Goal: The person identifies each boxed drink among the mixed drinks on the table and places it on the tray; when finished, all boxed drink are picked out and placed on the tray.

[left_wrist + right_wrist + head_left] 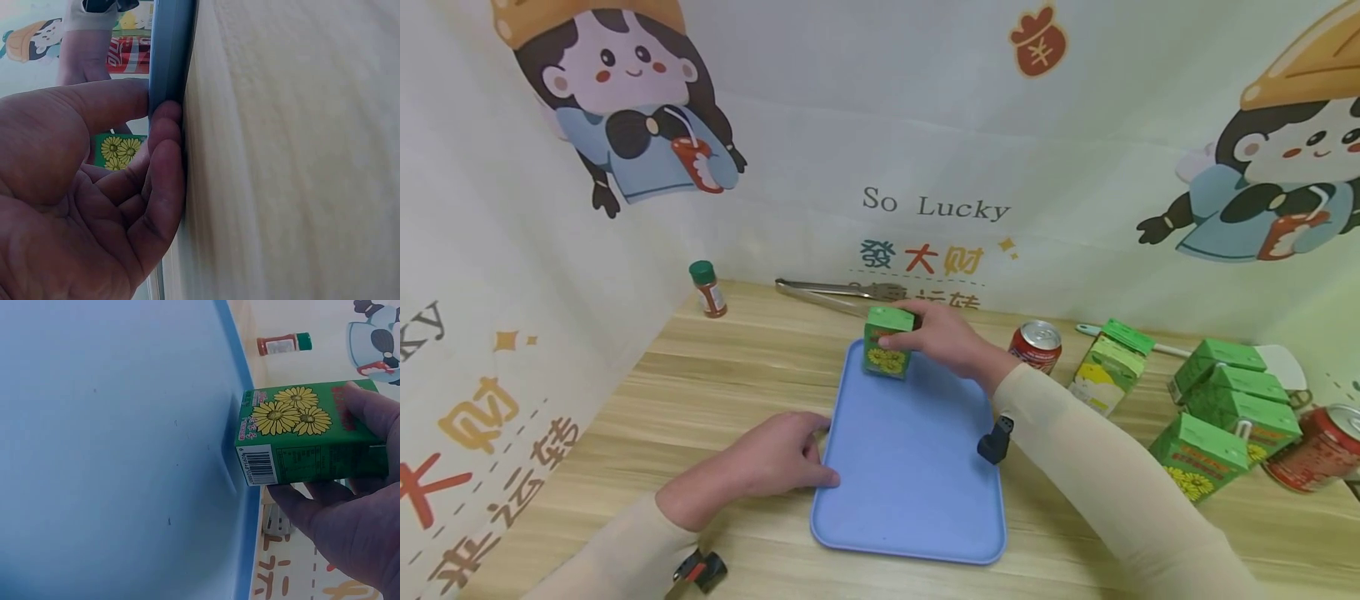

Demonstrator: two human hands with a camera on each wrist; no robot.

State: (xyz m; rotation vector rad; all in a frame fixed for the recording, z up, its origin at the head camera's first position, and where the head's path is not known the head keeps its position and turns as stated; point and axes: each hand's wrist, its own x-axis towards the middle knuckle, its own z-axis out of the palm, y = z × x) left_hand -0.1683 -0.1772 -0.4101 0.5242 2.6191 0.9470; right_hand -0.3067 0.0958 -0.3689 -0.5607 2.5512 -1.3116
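Observation:
My right hand [946, 335] holds a green drink carton [887, 354] with yellow flowers upright at the far left corner of a blue tray [910, 467]. In the right wrist view, the thumb lies on the carton's flowered face and the fingers on the opposite side, while its barcode end is close over the tray. At the tray's left edge, my left hand [778, 457] pinches the rim. The left wrist view shows the thumb on one side of the rim [169, 56] and curled fingers on the other, against the wooden table.
Metal tongs [842, 289] lie behind the tray, and a green-capped seasoning bottle [709, 290] stands back left. On the right are a red soda can [1036, 343], a yellow-green carton [1108, 367], several green cartons [1198, 454], another red can [1318, 446] and a white-headed utensil [1281, 367].

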